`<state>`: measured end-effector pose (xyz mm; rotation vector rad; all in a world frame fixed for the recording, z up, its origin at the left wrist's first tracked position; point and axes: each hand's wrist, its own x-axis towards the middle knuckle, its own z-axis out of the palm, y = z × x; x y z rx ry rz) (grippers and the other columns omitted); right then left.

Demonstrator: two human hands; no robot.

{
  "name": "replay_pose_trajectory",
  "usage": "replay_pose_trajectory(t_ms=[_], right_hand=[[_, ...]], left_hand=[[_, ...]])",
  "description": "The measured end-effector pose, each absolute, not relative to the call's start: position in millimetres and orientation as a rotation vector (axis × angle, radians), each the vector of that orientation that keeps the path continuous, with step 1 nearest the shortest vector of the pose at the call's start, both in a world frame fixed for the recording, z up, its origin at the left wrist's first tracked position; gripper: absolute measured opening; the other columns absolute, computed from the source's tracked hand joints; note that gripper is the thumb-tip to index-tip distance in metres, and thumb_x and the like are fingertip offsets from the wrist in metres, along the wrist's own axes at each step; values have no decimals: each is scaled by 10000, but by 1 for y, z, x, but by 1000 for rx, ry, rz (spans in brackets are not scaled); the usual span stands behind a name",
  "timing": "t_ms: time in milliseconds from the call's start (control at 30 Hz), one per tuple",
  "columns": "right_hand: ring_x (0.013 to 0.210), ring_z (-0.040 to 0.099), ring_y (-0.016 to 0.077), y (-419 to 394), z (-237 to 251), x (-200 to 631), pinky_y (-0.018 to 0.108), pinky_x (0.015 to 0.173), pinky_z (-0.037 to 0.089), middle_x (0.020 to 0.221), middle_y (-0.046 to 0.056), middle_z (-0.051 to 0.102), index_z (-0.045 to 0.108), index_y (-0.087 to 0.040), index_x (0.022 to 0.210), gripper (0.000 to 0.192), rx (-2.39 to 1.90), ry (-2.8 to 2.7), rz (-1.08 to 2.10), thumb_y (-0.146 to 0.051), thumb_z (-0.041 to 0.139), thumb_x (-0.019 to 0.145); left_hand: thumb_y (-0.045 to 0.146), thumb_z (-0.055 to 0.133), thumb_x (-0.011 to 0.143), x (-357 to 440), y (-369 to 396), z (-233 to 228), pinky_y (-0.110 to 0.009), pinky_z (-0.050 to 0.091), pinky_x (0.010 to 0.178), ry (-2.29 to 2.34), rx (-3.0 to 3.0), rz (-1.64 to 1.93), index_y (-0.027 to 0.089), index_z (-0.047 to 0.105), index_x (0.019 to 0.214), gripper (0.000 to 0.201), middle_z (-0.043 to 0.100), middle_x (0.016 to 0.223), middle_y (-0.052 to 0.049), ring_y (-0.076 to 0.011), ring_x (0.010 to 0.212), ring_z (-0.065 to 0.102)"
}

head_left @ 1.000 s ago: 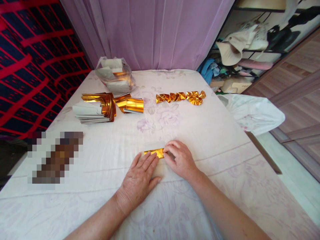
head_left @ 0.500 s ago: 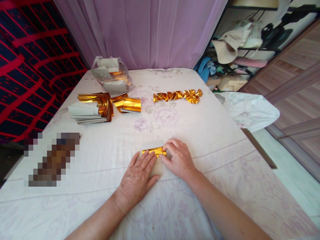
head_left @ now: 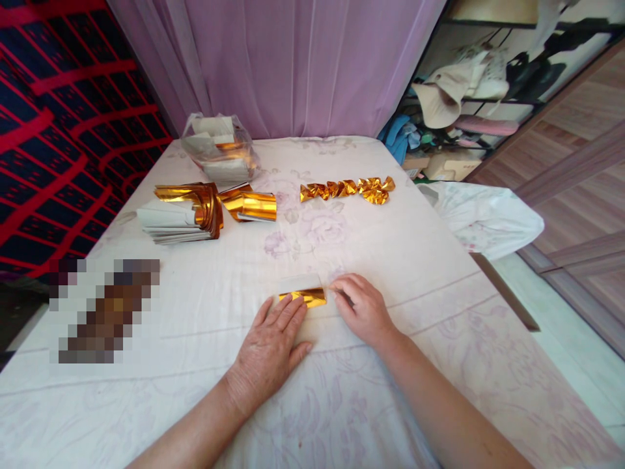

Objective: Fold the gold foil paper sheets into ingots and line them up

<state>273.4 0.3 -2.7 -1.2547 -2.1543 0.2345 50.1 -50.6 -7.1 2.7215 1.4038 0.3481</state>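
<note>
The fingers of the left hand (head_left: pixel 267 348) are stretched out flat, and their tips press on the near left part of a small gold foil paper (head_left: pixel 303 297). They are open and do not grip it. The right hand (head_left: pixel 365 311) lies just to the right of this paper with its fingers bent, the tips at the paper's right end; whether they pinch the edge I cannot tell. The paper is folded, so a gold band shows on the near side and a white side behind it. It lies flat on the table cloth (head_left: pixel 420 260), in the near middle of it.

Far behind the folded paper, to the left, stands a stack of gold foil sheets (head_left: pixel 183 212) with white backs, and beside the stack is a loose curled gold sheet (head_left: pixel 254 205). Behind the stack is a clear plastic bag (head_left: pixel 219 153) with more sheets inside. Behind the folded paper, to the right, is a row of folded gold pieces (head_left: pixel 347 189).

The cloth is white with a pale flower pattern. Behind the table hangs a lilac curtain (head_left: pixel 303 65). Left of the table is a dark fabric with red lines (head_left: pixel 63 117). Right of the table are shelves with clothes and a hat (head_left: pixel 442 101), and a wooden floor (head_left: pixel 581 189). A white cloth bundle (head_left: pixel 488 218) lies at the table's right edge. No writing can be read.
</note>
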Motion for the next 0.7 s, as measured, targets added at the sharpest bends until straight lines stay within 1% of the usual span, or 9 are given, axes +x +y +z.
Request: replay_pose_trajectory(t_ms=[67, 133, 200, 300, 367, 467, 567, 700], right_hand=[[973, 617, 208, -6, 2, 267, 361, 871, 484, 1032, 76, 686, 663, -205, 1062, 235, -1209, -2204, 165, -211, 453, 956], [1078, 600, 214, -14, 4, 260, 389, 951, 462, 1156, 79, 683, 645, -199, 1169, 282, -1106, -2313, 140, -213, 445, 970], [1220, 535, 249, -21, 4, 254, 450, 1034, 412, 1259, 83, 655, 617, -188, 1245, 319, -1098, -2408, 122, -229, 470, 965], [1370, 402, 284, -28, 0, 253, 537, 1126, 302, 1416, 96, 548, 532, -177, 1363, 427, -1233, -2524, 178, -284, 517, 950], [1421, 330, 284, -31, -2, 255, 558, 1156, 246, 1505, 104, 441, 449, -179, 1435, 517, -1315, -2580, 250, -337, 522, 948], [1457, 255, 288, -33, 0, 258, 577, 1174, 199, 1559, 114, 343, 361, -177, 1491, 618, -1361, -2644, 337, -415, 520, 943], [1467, 224, 298, -32, 4, 259, 593, 1175, 185, 1563, 114, 332, 354, -188, 1497, 646, -1358, -2682, 376, -452, 530, 934], [1472, 209, 303, -31, 5, 260, 596, 1173, 179, 1574, 107, 313, 371, -216, 1491, 636, -1366, -2692, 380, -472, 536, 932]], left_hand=[[512, 399, 981, 51, -51, -6, -476, 314, 1150, 1412, 2720, 354, 154, 473, 1409, 563, 534, 1441, -100, -255, 1359, 450], [509, 399, 981, 51, -51, -6, -473, 315, 1149, 1415, 2716, 362, 153, 465, 1415, 565, 531, 1444, -100, -254, 1357, 453], [506, 399, 982, 51, -51, -6, -468, 315, 1149, 1418, 2714, 372, 155, 462, 1419, 564, 533, 1442, -101, -253, 1353, 458], [506, 393, 985, 51, -51, -6, -463, 317, 1149, 1413, 2719, 385, 156, 476, 1408, 556, 548, 1427, -102, -252, 1349, 464], [509, 388, 986, 51, -51, -7, -463, 322, 1147, 1405, 2725, 395, 154, 476, 1409, 559, 554, 1421, -103, -251, 1348, 464], [509, 375, 991, 50, -51, -7, -465, 322, 1148, 1404, 2729, 404, 152, 474, 1413, 562, 552, 1422, -107, -250, 1347, 464], [504, 377, 991, 50, -52, -7, -473, 319, 1148, 1408, 2732, 390, 168, 463, 1426, 557, 540, 1434, -102, -255, 1344, 467], [514, 388, 985, 50, -51, -6, -464, 310, 1153, 1403, 2747, 370, 176, 463, 1430, 564, 540, 1434, -102, -254, 1338, 476]])
